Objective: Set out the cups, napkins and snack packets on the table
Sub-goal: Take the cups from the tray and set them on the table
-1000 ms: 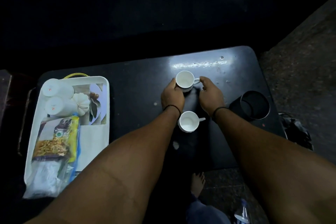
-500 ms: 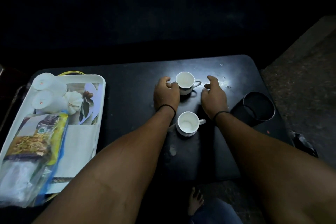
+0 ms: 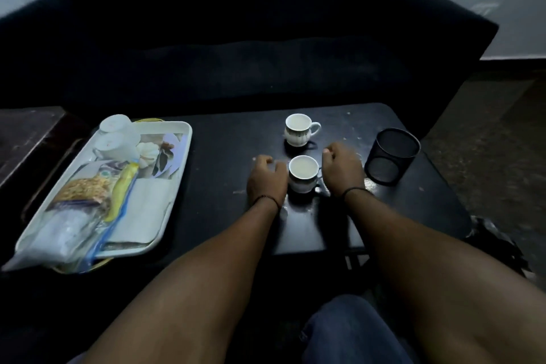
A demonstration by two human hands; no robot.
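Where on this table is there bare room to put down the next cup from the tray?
Bare tabletop lies between the tray and the left hand, running back to the sofa-side edge. A smaller patch lies nearer the person, right of the right hand. It is crowded around the near cup, far cup and mesh holder.

Dark table (image 3: 224,156), white tray (image 3: 177,174) left, two cups (image 3: 297,129) centre, mesh holder (image 3: 391,156) right

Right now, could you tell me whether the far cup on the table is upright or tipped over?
Upright: the far cup stands on its base on the table, rim facing up, handle to the right.
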